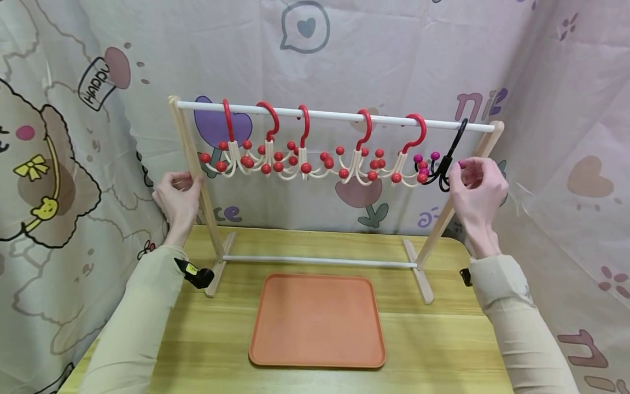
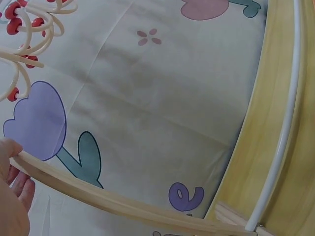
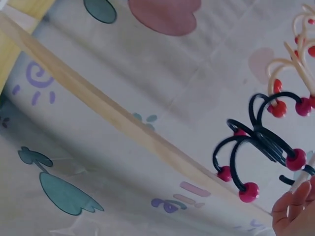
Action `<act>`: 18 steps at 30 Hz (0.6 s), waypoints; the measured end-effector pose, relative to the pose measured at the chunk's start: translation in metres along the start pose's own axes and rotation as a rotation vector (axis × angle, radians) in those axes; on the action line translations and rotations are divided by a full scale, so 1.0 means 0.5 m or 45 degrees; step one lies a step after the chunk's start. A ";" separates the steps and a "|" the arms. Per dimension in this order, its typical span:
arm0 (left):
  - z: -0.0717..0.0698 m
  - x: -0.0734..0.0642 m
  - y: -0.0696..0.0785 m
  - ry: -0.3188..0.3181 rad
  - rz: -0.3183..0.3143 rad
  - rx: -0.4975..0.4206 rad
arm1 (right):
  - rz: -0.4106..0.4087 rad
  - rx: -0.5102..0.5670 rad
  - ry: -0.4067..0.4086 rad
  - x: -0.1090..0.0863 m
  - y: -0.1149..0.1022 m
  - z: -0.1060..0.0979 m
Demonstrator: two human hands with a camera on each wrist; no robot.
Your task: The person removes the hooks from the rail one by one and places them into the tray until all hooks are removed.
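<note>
A wooden hanging rack with a white top bar (image 1: 334,115) stands across the table. My left hand (image 1: 179,200) grips its left post (image 1: 208,213), thumb on one side and fingers on the other in the left wrist view. At the right post (image 1: 435,230) my right hand (image 1: 477,186) has its fingers curled round the wood, partly hiding it. Close beside it hangs a black claw hanger (image 1: 445,162) with magenta ball tips, also in the right wrist view (image 3: 263,140). Several cream claw hangers (image 1: 355,164) with red hooks and red ball tips hang along the bar.
An orange tray (image 1: 317,323) lies on the wooden table (image 1: 438,345) in front of the rack. A lower white bar (image 1: 320,261) joins the rack's feet (image 1: 418,273). Printed cloth (image 1: 354,65) surrounds the table at the back and sides.
</note>
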State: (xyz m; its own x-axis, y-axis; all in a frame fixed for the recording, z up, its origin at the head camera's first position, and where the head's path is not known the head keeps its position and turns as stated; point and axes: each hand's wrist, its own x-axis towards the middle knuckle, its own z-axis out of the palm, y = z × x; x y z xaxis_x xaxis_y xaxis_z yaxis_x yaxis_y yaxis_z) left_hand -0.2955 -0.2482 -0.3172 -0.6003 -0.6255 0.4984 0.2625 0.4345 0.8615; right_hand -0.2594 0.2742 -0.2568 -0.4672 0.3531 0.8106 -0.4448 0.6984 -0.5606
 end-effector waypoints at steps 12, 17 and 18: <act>-0.005 0.010 -0.003 -0.015 0.062 0.001 | 0.156 -0.063 -0.117 0.062 -0.022 0.019; -0.005 0.013 -0.002 -0.020 0.089 0.025 | 0.208 -0.066 -0.159 0.072 -0.019 0.026; -0.005 0.014 -0.002 -0.021 0.091 0.027 | 0.216 -0.068 -0.161 0.073 -0.019 0.027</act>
State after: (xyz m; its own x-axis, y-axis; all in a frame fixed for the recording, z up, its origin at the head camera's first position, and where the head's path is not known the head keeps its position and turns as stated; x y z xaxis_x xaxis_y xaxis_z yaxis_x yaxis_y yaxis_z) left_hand -0.2982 -0.2544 -0.3144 -0.5932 -0.5815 0.5567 0.2891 0.4915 0.8215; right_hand -0.2826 0.2722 -0.2242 -0.6256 0.3899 0.6757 -0.3121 0.6688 -0.6748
